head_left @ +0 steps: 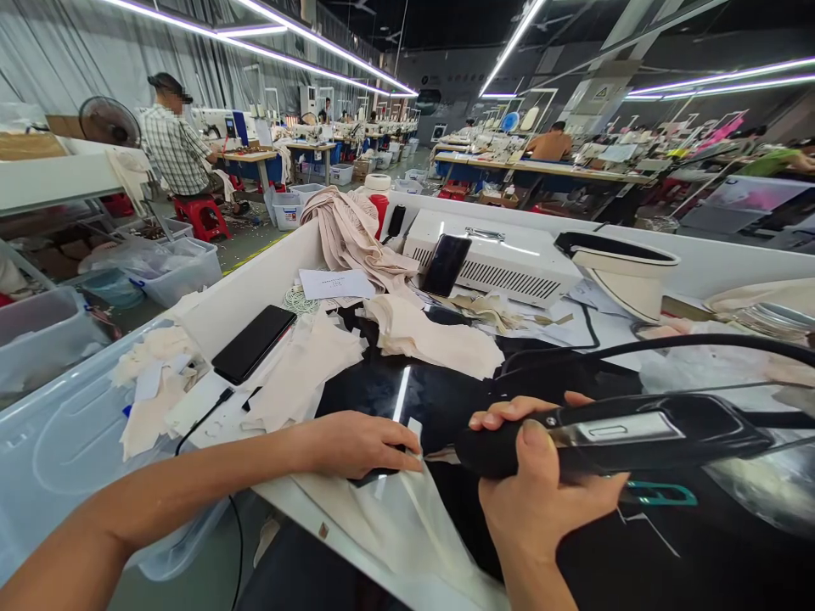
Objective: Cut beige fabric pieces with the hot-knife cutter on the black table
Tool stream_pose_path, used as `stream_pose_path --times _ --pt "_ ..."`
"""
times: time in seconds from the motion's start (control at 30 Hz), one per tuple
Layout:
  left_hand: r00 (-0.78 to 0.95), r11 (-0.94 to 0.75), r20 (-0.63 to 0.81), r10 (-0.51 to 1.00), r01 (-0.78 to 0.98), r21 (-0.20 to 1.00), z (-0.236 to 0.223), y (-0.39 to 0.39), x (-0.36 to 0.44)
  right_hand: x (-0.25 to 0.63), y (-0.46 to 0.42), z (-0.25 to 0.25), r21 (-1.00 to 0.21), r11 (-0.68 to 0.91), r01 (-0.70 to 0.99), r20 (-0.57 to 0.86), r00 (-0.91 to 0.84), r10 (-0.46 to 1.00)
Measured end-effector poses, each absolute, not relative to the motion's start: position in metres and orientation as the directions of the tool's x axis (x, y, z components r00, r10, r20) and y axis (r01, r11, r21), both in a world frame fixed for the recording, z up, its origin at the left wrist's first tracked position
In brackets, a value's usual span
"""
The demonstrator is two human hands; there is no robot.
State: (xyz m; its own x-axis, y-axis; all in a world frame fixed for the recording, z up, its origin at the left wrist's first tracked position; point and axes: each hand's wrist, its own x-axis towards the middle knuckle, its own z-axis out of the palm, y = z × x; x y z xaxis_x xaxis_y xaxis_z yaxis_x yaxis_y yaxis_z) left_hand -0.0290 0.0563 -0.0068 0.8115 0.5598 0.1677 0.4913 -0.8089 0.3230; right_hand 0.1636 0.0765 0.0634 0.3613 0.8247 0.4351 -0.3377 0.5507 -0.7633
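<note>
My left hand (366,445) has its fingers on the narrow end of a cream fabric piece (407,518), which hangs over the table's near edge. The fingertips seem to pinch the cloth against the black surface (407,390). In my right hand (535,484) is a black corded iron (624,433) with a metal plate on top, the thumb along its near side. Its underside is hidden. Just below the iron, a teal-edged item (662,494) lies on the black cloth. A stack of cream fabric pieces (433,335) sits beyond my hands.
A black phone (255,344) lies at the left, another phone (446,265) leans on a white vented box (497,255). Pink cloth (356,229) is heaped at the back. A black cable (700,341) arches at right. A clear bin (70,475) stands left; co-workers sit farther off.
</note>
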Motion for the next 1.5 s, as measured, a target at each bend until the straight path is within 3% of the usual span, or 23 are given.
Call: stream_pose_path --times 0.7,1.5 --pt "0.807 -0.825 0.227 0.545 0.469 0.314 -0.0044 0.0536 -0.0319 0.1615 0.0761 0.0603 -0.755 0.589 -0.288 0.474 0.379 0.794" --pt "0.809 -0.812 0.178 0.561 0.494 0.312 -0.0049 0.0545 -0.0311 0.1668 0.0709 0.0617 -0.757 0.563 -0.33 0.445 0.369 0.816"
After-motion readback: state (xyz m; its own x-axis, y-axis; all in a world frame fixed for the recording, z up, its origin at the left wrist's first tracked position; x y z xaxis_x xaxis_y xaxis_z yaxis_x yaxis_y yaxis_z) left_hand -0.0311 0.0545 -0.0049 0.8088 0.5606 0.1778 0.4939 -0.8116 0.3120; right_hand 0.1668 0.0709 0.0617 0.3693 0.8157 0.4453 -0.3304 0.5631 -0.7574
